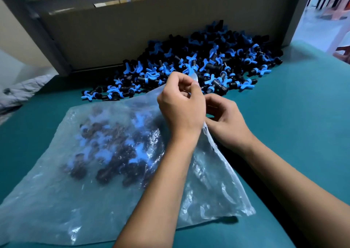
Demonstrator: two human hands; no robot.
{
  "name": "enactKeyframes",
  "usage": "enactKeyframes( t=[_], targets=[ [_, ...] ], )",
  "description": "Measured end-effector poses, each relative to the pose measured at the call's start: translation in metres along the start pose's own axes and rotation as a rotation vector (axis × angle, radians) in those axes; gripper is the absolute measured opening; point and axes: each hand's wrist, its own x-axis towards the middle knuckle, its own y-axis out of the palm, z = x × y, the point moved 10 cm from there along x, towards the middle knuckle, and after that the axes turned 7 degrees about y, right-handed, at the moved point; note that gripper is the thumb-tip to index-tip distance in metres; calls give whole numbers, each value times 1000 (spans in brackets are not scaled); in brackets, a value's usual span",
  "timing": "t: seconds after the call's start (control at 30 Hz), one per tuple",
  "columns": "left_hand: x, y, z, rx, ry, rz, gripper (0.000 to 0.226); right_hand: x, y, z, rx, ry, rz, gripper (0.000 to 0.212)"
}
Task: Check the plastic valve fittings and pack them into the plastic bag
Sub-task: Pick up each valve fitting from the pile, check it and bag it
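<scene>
A clear plastic bag (pixel 62 194) lies on the teal table (pixel 303 134), with several black and blue valve fittings (pixel 113 153) inside it. Its mouth edge runs up the right side. My left hand (pixel 181 103) pinches the top corner of that edge with curled fingers. Just right of it, my right hand (pixel 225 120) grips the same edge, fingers curled. A big pile of loose black fittings with blue handles (pixel 198 65) lies behind both hands.
A grey cardboard wall (pixel 132 29) stands upright behind the pile. Grey cloth (pixel 20 92) lies off the table's left edge. At the far right the table ends, with a floor and stools (pixel 339 3) beyond.
</scene>
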Motion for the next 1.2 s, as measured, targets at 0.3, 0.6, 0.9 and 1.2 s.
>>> enactKeyframes(
  t=[0.3,0.6,0.9,1.2],
  targets=[
    [5,-7,-13,35,66,-17,10,-15,4,30,-158,-258,-188,12],
    [2,-2,-11,17,78,-11,12,-10,50,-14,-65,88,218,21],
    [-31,34,46,157,-94,284,9,32,-42,-43,-982,242,-305,52],
    [-49,46,80,312,-186,477,15,51,-75,-61,-861,304,-349,15]
  ],
)
